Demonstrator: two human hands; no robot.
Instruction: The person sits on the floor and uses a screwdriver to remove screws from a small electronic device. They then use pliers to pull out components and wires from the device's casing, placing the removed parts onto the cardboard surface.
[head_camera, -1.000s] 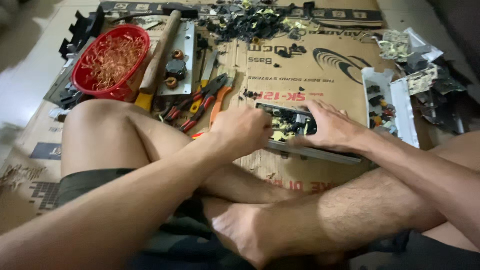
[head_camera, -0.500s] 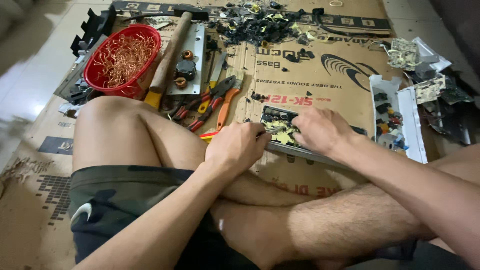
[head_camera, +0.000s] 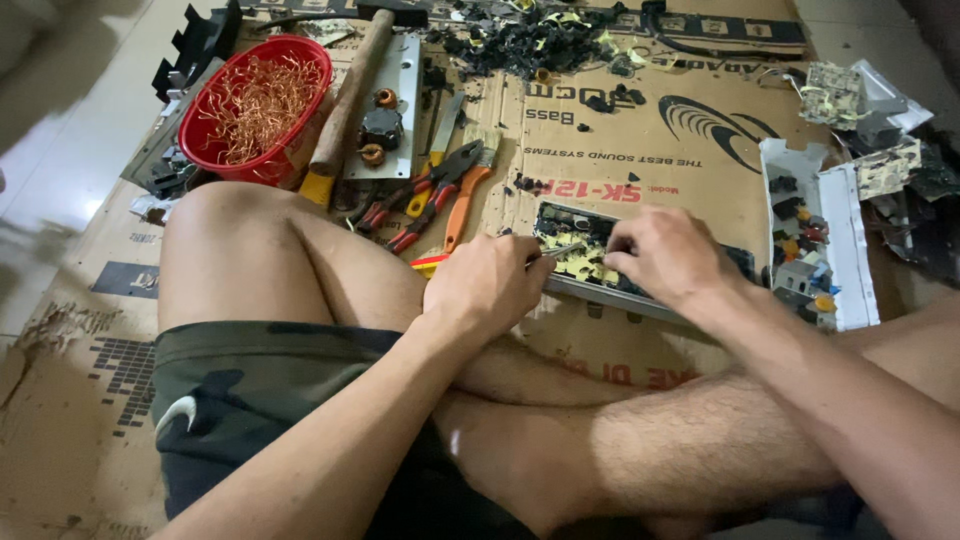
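I sit cross-legged on flattened cardboard (head_camera: 650, 140). A long metal chassis holding a circuit board (head_camera: 580, 255) with yellow and dark parts lies in front of my shins. My left hand (head_camera: 487, 288) is closed around a thin tool with a yellow-red handle, its metal tip resting on the board. My right hand (head_camera: 665, 258) presses down on the board's middle, fingers spread over the components. Much of the board is hidden under both hands.
A red basket of copper wire (head_camera: 258, 105) stands at the far left. Beside it lie a wooden-handled hammer (head_camera: 350, 90), a metal plate with coils (head_camera: 385, 110), pliers and cutters (head_camera: 430, 195). Black scrap (head_camera: 530, 40) is piled at the back. A white tray of parts (head_camera: 810, 235) sits right.
The camera has tilted and moved closer. My left hand has shifted right onto the board's edge with the tool tip; my right hand stays on the board.
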